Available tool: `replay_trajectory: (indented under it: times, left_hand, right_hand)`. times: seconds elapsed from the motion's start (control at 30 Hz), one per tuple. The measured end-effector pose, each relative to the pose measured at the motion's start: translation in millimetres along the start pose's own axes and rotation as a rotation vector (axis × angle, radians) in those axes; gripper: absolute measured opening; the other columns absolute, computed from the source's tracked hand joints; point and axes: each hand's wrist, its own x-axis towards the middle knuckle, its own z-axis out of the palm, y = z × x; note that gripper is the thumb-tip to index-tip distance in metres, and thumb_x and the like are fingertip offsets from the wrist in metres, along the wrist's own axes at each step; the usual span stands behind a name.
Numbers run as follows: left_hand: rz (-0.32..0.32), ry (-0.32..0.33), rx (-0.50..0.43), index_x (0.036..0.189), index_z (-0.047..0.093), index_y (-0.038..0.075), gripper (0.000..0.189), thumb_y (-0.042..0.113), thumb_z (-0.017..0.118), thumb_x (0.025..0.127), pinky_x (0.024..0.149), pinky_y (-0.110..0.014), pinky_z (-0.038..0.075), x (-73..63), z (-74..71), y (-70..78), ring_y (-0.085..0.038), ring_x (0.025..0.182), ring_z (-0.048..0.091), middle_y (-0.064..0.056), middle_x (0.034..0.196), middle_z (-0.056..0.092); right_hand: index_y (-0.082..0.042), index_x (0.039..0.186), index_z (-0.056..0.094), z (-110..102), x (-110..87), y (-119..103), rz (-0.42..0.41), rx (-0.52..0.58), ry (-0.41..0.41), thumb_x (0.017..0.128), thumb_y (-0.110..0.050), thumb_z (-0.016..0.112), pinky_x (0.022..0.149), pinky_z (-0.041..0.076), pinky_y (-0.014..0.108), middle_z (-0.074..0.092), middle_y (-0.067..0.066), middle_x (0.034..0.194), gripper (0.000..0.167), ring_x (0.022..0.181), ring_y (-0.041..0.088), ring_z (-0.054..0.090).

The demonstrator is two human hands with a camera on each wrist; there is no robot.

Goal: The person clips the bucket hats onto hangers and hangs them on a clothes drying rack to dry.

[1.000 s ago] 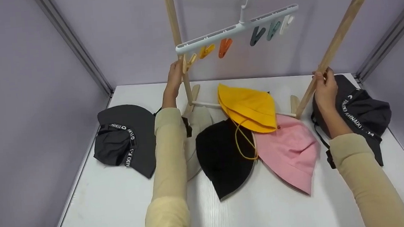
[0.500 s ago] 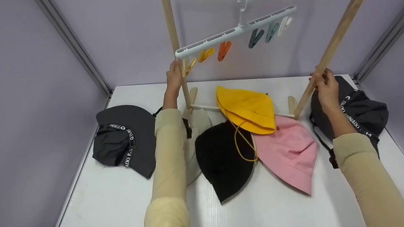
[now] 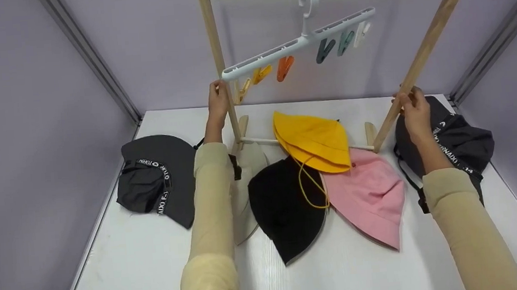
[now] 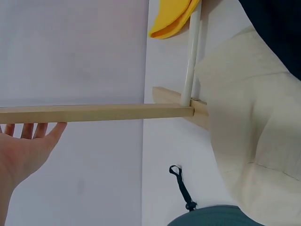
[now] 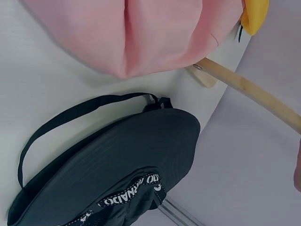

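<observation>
A small clothes rack [image 3: 432, 39] with wooden side posts and white bars stands at the back of the table. My left hand [image 3: 218, 102] holds its left post [image 4: 103, 112] partway up, with fingertips passing behind the wood in the left wrist view. My right hand [image 3: 415, 114] grips the right post [image 5: 254, 89] low down, thumb in front. From the top bar hangs a pale blue clip hanger [image 3: 299, 44] with several coloured clothes pegs [image 3: 285, 68]. At the rack's foot lie yellow [image 3: 316, 140], black [image 3: 286, 207], pink [image 3: 368, 196] and beige [image 3: 251, 161] bucket hats, overlapping.
A dark grey brimmed hat [image 3: 177, 170] with a lettered band lies left of my left forearm. Another dark hat [image 5: 141, 146] with a strap lies on the right, partly behind my right arm. Purple-grey walls [image 3: 25, 112] enclose the white table [image 3: 130, 275] at the back and sides.
The rack has shifted a little to the left and toward me, with both hands staying on its posts. The beige and black hats have slid slightly nearer.
</observation>
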Motion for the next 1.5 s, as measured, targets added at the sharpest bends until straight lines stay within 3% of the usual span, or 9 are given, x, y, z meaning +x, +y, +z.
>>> replay_trajectory:
  times: [0.33, 0.43, 0.63, 0.77, 1.2, 1.5]
  left_hand:
    - [0.155, 0.014, -0.023, 0.126, 0.041, 0.004, 0.039, 0.033, 0.034, 0.1, 0.083, -0.032, 0.039, -4.9, -14.4, -15.3, -0.02, 0.099, 0.047, -0.013, 0.111, 0.05]
    - [0.181, 0.022, -0.063, 0.123, 0.044, 0.004, 0.037, 0.032, 0.037, 0.1, 0.082, -0.037, 0.04, -7.2, -16.7, -20.6, -0.02, 0.095, 0.047, -0.011, 0.104, 0.051]
    - [0.175, 0.003, -0.197, 0.119, 0.047, 0.002, 0.035, 0.03, 0.04, 0.099, 0.085, -0.039, 0.042, -11.3, -19.3, -27.4, -0.021, 0.098, 0.049, -0.009, 0.103, 0.05]
    - [0.181, 0.02, -0.242, 0.114, 0.049, 0.001, 0.031, 0.028, 0.042, 0.099, 0.082, -0.035, 0.044, -13.1, -17.9, -30.9, -0.019, 0.095, 0.05, -0.008, 0.1, 0.051]
    - [0.175, 0.045, -0.225, 0.112, 0.049, 0.0, 0.03, 0.027, 0.042, 0.099, 0.08, -0.032, 0.042, -15.0, -12.0, -31.9, -0.019, 0.094, 0.049, -0.007, 0.098, 0.05]
    - [0.206, 0.042, -0.263, 0.109, 0.048, 0.001, 0.025, 0.023, 0.04, 0.1, 0.08, -0.035, 0.042, -16.9, -12.2, -36.3, -0.022, 0.096, 0.048, -0.006, 0.098, 0.051]
  right_hand:
    - [-0.008, 0.121, 0.052, -4, 15.9, 20, -0.007, 0.022, 0.003, 0.091, -0.021, 0.055, 0.078, 0.044, 0.028, 0.056, 0.018, 0.104, 0.033, 0.097, 0.026, 0.055]
    - [-0.008, 0.122, 0.052, -4, 16.4, 21, -0.01, 0.028, 0.001, 0.091, -0.022, 0.055, 0.076, 0.044, 0.027, 0.057, 0.016, 0.102, 0.034, 0.095, 0.023, 0.056]
    - [-0.007, 0.122, 0.051, 2, 7.9, 7, 0.007, 0.011, -0.014, 0.093, -0.019, 0.051, 0.086, 0.041, 0.035, 0.058, 0.001, 0.093, 0.031, 0.096, 0.022, 0.054]
    - [-0.006, 0.124, 0.051, 2, 5.3, 4, 0.011, 0.001, -0.025, 0.094, -0.02, 0.05, 0.091, 0.039, 0.038, 0.058, 0.001, 0.094, 0.033, 0.098, 0.024, 0.053]
    - [-0.001, 0.13, 0.045, 0, 10.5, 4, 0.012, 0.082, -0.064, 0.094, -0.021, 0.048, 0.098, 0.03, 0.045, 0.057, 0.006, 0.099, 0.041, 0.095, 0.014, 0.053]
    - [-0.003, 0.127, 0.047, 0, 14.0, 6, -0.008, 0.064, -0.085, 0.095, -0.019, 0.048, 0.095, 0.035, 0.042, 0.058, 0.002, 0.096, 0.036, 0.099, 0.022, 0.052]
